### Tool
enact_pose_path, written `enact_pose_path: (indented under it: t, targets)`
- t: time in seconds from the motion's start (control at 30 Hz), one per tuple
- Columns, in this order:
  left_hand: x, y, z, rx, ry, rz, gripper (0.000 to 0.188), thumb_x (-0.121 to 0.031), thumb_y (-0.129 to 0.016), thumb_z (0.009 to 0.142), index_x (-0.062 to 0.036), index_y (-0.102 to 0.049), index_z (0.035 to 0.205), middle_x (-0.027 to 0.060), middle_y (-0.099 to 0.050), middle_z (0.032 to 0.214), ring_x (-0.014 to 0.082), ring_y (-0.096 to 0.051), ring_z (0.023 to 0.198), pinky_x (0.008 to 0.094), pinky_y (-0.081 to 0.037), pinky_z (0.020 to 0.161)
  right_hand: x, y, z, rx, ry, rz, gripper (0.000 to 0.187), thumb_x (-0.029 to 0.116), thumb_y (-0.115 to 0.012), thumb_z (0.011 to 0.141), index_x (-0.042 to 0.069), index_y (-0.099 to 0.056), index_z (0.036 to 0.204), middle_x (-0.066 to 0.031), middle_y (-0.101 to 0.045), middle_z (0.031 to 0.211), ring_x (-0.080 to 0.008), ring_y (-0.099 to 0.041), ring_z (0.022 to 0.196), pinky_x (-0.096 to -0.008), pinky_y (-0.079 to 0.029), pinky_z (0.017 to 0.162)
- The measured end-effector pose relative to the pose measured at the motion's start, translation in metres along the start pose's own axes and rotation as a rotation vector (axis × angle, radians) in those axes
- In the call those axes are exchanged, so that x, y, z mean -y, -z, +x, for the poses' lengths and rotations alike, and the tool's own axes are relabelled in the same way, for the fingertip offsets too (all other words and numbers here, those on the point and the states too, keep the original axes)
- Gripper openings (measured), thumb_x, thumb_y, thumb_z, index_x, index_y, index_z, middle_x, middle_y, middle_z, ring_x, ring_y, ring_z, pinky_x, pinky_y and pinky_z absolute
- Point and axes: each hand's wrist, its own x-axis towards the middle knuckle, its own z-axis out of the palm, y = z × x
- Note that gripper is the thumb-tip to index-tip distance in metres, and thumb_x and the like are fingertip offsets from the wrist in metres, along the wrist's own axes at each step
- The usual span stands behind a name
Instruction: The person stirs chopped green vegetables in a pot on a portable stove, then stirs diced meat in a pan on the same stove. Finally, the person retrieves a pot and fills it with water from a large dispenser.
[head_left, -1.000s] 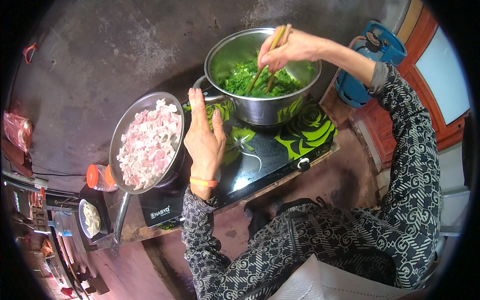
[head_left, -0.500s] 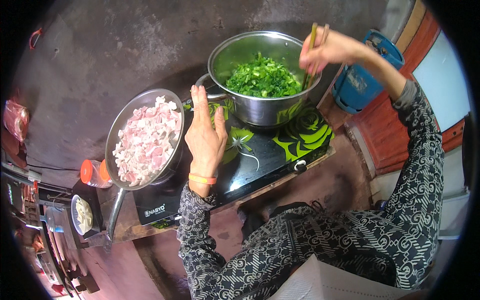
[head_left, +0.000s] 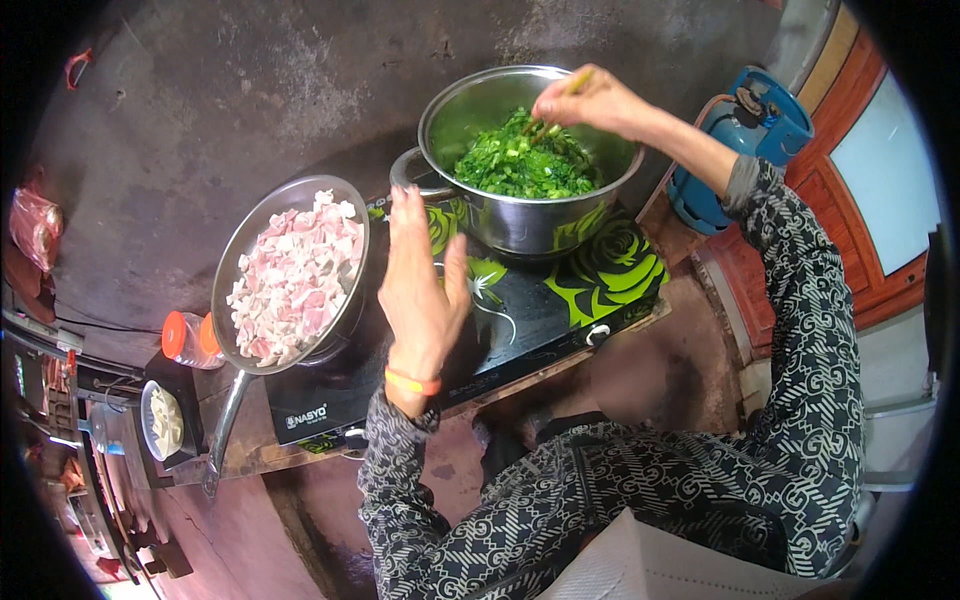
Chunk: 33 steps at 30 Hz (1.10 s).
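Observation:
A steel pot stands on the right side of a black glass-topped stove with green flower prints. Chopped greens fill its bottom. Over the pot's far right part, my right hand is closed around chopsticks, whose lower ends reach into the greens. My left hand is held flat above the stove, fingers stretched toward the pot's left handle; whether it touches the handle I cannot tell. To its left, a long-handled frying pan holds pale pink pieces of raw meat.
Orange-lidded jars and a white bowl with pale pieces stand left of the frying pan, whose handle points toward me. A blue gas cylinder stands right of the pot, beside a red-brown door. A dark wall backs the stove.
My right hand has moved left with the chopsticks, from the pot's right rim to over the greens. My left hand has shifted slightly right and toward me, still flat.

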Motion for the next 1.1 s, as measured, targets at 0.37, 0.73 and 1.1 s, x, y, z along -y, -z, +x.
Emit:
enact_pose_path:
  t: [0.37, 0.73, 1.1]
  targets:
    - [-0.062, 0.016, -0.077, 0.189, 0.043, -0.239, 0.064, -0.012, -0.070, 0.090, 0.0069, -0.044, 0.145, 0.0264, -0.049, 0.146, 0.0392, -0.047, 0.137, 0.0406, -0.043, 0.110, 0.100, 0.060, -0.050, -0.097, -0.050, -0.101, 0.026, 0.027, -0.068, 0.096, 0.004, -0.074, 0.107, -0.0075, -0.074, 0.097, -0.0160, -0.072, 0.083, -0.0284, -0.060, 0.071]
    - [-0.083, 0.005, -0.100, 0.273, 0.136, -0.316, 0.060, -0.018, -0.068, 0.094, 0.0082, -0.045, 0.143, 0.0259, -0.054, 0.141, 0.0407, -0.050, 0.134, 0.0418, -0.045, 0.107, 0.082, 0.085, -0.065, -0.137, -0.022, -0.027, 0.025, 0.029, -0.071, 0.094, 0.005, -0.074, 0.101, -0.0061, -0.074, 0.095, -0.0156, -0.072, 0.085, -0.0283, -0.059, 0.072]
    - [-0.097, 0.000, -0.110, 0.299, 0.124, -0.353, 0.054, -0.017, -0.067, 0.094, 0.0056, -0.051, 0.140, 0.0254, -0.064, 0.128, 0.0367, -0.064, 0.119, 0.0386, -0.053, 0.096, 0.054, 0.098, -0.073, -0.119, -0.146, -0.135, 0.028, 0.030, -0.071, 0.094, 0.005, -0.073, 0.105, -0.0073, -0.074, 0.096, -0.0167, -0.072, 0.087, -0.0293, -0.060, 0.077]
